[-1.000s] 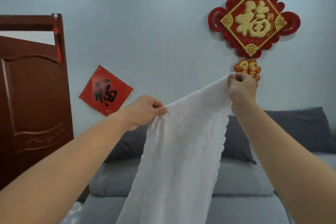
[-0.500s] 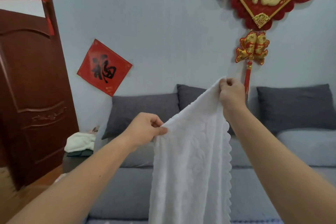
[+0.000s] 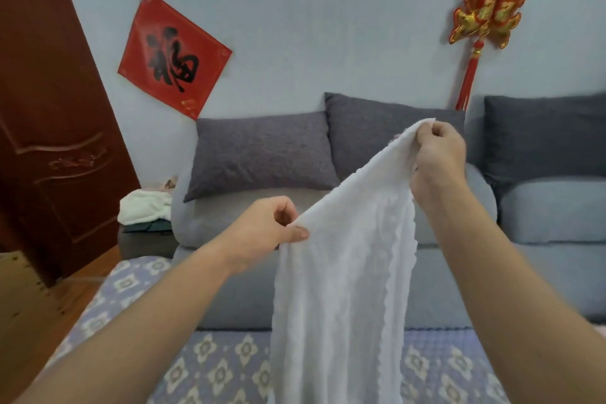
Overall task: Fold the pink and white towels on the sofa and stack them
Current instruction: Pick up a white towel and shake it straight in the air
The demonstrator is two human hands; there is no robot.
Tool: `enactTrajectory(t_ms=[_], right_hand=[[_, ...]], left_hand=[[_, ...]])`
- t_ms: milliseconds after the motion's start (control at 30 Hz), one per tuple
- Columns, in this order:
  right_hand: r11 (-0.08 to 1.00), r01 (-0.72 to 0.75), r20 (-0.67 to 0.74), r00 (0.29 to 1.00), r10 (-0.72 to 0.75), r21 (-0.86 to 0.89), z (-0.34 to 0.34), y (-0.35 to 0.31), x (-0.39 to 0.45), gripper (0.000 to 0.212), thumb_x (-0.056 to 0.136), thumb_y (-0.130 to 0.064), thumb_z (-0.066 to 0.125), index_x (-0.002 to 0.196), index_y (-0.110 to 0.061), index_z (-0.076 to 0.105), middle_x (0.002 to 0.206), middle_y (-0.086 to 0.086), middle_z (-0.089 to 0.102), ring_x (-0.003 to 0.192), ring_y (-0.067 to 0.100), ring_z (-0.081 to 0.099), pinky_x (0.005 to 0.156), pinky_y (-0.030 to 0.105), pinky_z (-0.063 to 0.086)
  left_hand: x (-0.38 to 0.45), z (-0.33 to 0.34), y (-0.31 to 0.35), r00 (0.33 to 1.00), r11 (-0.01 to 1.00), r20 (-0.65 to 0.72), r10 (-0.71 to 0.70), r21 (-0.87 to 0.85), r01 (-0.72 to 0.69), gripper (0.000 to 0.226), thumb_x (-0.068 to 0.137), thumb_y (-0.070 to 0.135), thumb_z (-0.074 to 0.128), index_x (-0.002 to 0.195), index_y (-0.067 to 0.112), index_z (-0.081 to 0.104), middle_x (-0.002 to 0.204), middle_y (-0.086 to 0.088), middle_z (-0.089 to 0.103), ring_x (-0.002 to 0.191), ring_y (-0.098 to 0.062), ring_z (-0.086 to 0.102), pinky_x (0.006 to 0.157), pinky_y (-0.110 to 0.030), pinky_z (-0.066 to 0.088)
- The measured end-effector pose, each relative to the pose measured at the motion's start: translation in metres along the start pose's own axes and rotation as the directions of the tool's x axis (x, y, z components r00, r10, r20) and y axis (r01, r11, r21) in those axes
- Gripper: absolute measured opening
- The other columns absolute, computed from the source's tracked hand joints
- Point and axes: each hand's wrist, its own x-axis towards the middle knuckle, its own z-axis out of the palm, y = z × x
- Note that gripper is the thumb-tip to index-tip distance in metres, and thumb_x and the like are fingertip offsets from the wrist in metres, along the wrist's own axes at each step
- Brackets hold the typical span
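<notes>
White towel [image 3: 344, 272] hanging, left hand [image 3: 265, 233] pinching low, right hand [image 3: 436, 157] higher

A white towel [image 3: 341, 272] with an embossed pattern and scalloped edges hangs lengthwise in the air in front of the sofa [image 3: 551, 207], its top edge slanting up to the right. Its lower end drops over the sofa's patterned seat, out of view.

Both arms out, left hand [image 3: 265, 233] & right hand [image 3: 437, 157] pinching
</notes>
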Motion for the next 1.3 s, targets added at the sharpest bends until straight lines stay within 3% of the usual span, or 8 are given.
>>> enactTrajectory(t_ms=[133, 233, 300, 667, 767, 967, 1067, 1300], right_hand=[[0.991, 0.055, 0.286, 0.958, -0.019, -0.119, 0.023, -0.012, -0.02, 0.014, 0.097, -0.012, 0.05, 0.093, -0.015, 0.063, 0.068, -0.002, 0.056, 0.05, 0.008, 0.046, 0.049, 0.025, 0.037], [0.763, 0.419, 0.79, 0.583, 0.191, -0.493, 0.044, -0.014, -0.047, 0.019, 0.094, -0.041, 0.064, 0.111, -0.032, 0.066, 0.092, -0.012, 0.071, 0.072, -0.003, 0.064, 0.06, 0.015, 0.05], [0.509, 0.643, 0.819, 0.472, 0.325, -0.572, 0.053, -0.004, -0.05, 0.025, 0.088, -0.039, 0.07, 0.112, -0.042, 0.065, 0.101, -0.014, 0.071, 0.091, 0.003, 0.067, 0.083, 0.031, 0.057], [0.686, 0.414, 0.474, 0.873, -0.113, -0.599, 0.085, -0.01, -0.032, 0.035, 0.091, 0.002, 0.048, 0.085, -0.022, 0.073, 0.083, -0.004, 0.072, 0.076, 0.004, 0.066, 0.071, 0.026, 0.055], [0.66, 0.475, 0.413, 0.872, -0.263, -0.582, 0.095, -0.035, -0.018, 0.03, 0.095, -0.001, 0.048, 0.091, -0.02, 0.072, 0.08, -0.016, 0.066, 0.071, -0.009, 0.058, 0.062, 0.01, 0.047], [0.634, 0.53, 0.243, 0.839, -0.487, -0.562, 0.114, -0.064, 0.017, 0.038, 0.089, 0.003, 0.045, 0.096, -0.024, 0.071, 0.086, -0.015, 0.065, 0.083, 0.003, 0.06, 0.074, 0.022, 0.047], [0.654, 0.57, 0.336, 0.822, -0.461, -0.498, 0.135, -0.061, 0.014, 0.04, 0.089, 0.006, 0.045, 0.09, -0.025, 0.071, 0.08, -0.01, 0.065, 0.071, 0.001, 0.058, 0.061, 0.018, 0.045], [0.613, 0.602, 0.441, 0.797, -0.413, -0.512, 0.157, -0.054, -0.006, 0.033, 0.091, -0.002, 0.046, 0.09, -0.022, 0.073, 0.083, -0.011, 0.068, 0.077, -0.003, 0.061, 0.07, 0.022, 0.052]], left_hand=[[0.02, 0.0, 0.025, 0.993, 0.984, -0.009, 0.118, -0.135, -0.118, 0.025, 0.077, 0.003, 0.082, 0.07, 0.016, 0.063, 0.075, -0.011, 0.058, 0.072, -0.021, 0.05, 0.063, -0.034, 0.039], [0.04, -0.005, 0.042, 0.985, 0.973, 0.057, 0.165, -0.175, -0.153, 0.015, 0.079, 0.002, 0.079, 0.08, 0.006, 0.065, 0.075, -0.009, 0.059, 0.07, -0.02, 0.051, 0.062, -0.032, 0.041], [0.05, -0.014, 0.043, 0.987, 0.97, 0.015, 0.157, -0.19, -0.152, 0.02, 0.08, 0.001, 0.076, 0.077, 0.013, 0.061, 0.069, -0.001, 0.058, 0.065, -0.017, 0.049, 0.057, -0.029, 0.038], [0.075, -0.025, -0.035, 0.922, 0.914, 0.086, 0.376, -0.2, -0.354, 0.025, 0.082, 0.012, 0.065, 0.09, 0.026, 0.045, 0.085, 0.001, 0.051, 0.067, -0.013, 0.048, 0.058, -0.029, 0.041], [0.081, -0.032, -0.035, 0.889, 0.884, 0.116, 0.442, -0.223, -0.411, 0.025, 0.085, 0.012, 0.062, 0.092, 0.032, 0.049, 0.091, -0.006, 0.055, 0.068, -0.013, 0.049, 0.062, -0.029, 0.042], [0.094, -0.072, 0.009, 0.825, 0.828, 0.125, 0.551, -0.205, -0.522, 0.024, 0.09, 0.02, 0.068, 0.111, 0.032, 0.069, 0.108, 0.002, 0.07, 0.098, -0.024, 0.068, 0.09, -0.037, 0.055], [0.095, -0.075, 0.025, 0.792, 0.823, 0.264, 0.55, -0.013, -0.568, 0.021, 0.1, 0.033, 0.059, 0.113, 0.032, 0.074, 0.11, 0.012, 0.065, 0.101, -0.005, 0.063, 0.089, -0.021, 0.049], [0.117, -0.065, 0.042, 0.65, 0.677, -0.2, 0.733, 0.307, -0.668, 0.022, 0.086, 0.016, 0.07, 0.101, 0.025, 0.058, 0.097, 0.013, 0.055, 0.08, -0.003, 0.053, 0.073, -0.022, 0.048]])
